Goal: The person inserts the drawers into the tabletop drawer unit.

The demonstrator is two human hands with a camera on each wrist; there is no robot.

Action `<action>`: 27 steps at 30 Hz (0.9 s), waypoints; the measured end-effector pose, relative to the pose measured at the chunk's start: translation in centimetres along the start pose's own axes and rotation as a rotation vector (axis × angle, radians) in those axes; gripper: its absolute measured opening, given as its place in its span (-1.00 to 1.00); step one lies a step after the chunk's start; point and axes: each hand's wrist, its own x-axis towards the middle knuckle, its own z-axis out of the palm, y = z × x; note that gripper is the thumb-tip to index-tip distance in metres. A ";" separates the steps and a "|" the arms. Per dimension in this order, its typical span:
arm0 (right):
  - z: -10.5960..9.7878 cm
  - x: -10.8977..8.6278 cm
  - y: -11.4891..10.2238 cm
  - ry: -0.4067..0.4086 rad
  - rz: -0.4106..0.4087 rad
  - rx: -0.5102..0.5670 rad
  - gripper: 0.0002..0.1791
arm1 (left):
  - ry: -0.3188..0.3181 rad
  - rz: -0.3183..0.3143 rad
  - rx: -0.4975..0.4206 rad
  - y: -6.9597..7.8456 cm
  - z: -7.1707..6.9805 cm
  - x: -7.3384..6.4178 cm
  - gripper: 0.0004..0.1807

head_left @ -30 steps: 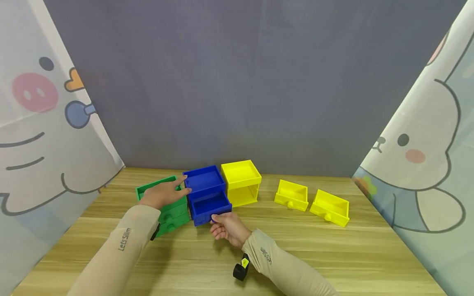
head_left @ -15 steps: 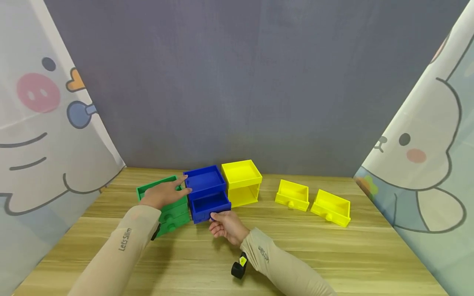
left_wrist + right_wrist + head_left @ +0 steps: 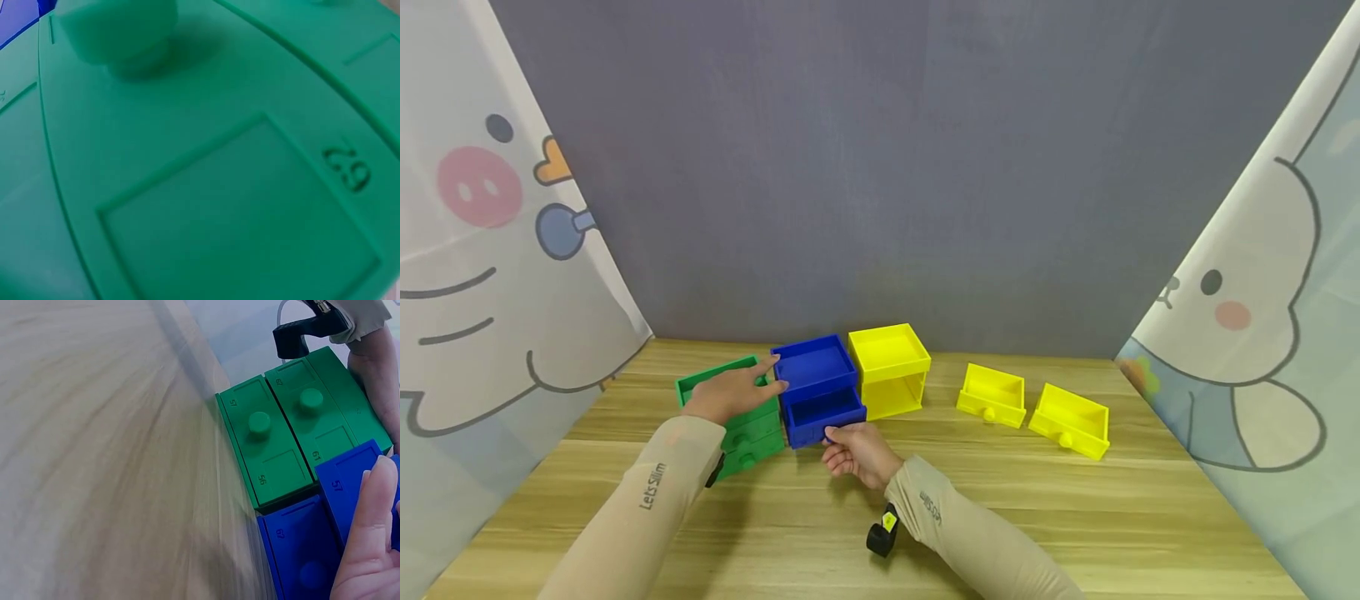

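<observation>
A blue two-drawer cabinet (image 3: 814, 364) stands between a green cabinet (image 3: 765, 425) and a yellow one. Its upper blue drawer (image 3: 825, 427) sticks partly out over the lower drawer (image 3: 300, 550). At that drawer's front, my right hand (image 3: 863, 454) pinches around the knob, which the fingers mostly hide. My left hand (image 3: 730, 393) lies over the green cabinet, its thumb and fingers extended onto the left top edge of the blue cabinet. Green drawer fronts with round knobs fill the left wrist view.
The yellow cabinet (image 3: 889, 354) has an open front with no drawers inside. Two yellow drawers (image 3: 991, 393) (image 3: 1071, 419) sit apart on the wooden table (image 3: 820, 533) to its right. A grey backdrop (image 3: 880, 167) rises behind, with printed cloth at both sides.
The blue drawer has slid slightly further into its cabinet, and my right hand has moved forward with it. My left hand stays in place.
</observation>
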 end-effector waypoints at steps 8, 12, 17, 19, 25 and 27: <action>0.1 0.4 -0.1 0.020 0.001 -0.009 -0.76 | -0.002 -0.007 -0.005 0.1 -0.2 -0.1 -0.16; 0.2 0.7 -0.2 0.032 0.001 -0.008 -0.77 | 0.000 -0.005 -0.007 0.2 -0.1 -0.1 -0.16; 0.2 1.1 -0.2 0.027 -0.002 -0.004 -0.76 | 0.000 -0.011 -0.012 0.3 0.0 0.1 -0.16; 0.2 1.1 -0.2 0.029 0.000 -0.003 -0.76 | -0.001 -0.011 -0.013 0.3 0.0 0.1 -0.16; 0.3 1.4 -0.2 0.042 -0.004 -0.005 -0.74 | -0.004 -0.009 -0.011 0.2 0.0 0.2 -0.16; 0.3 1.4 -0.2 0.046 -0.006 -0.007 -0.73 | -0.005 -0.008 -0.014 0.2 0.0 0.2 -0.16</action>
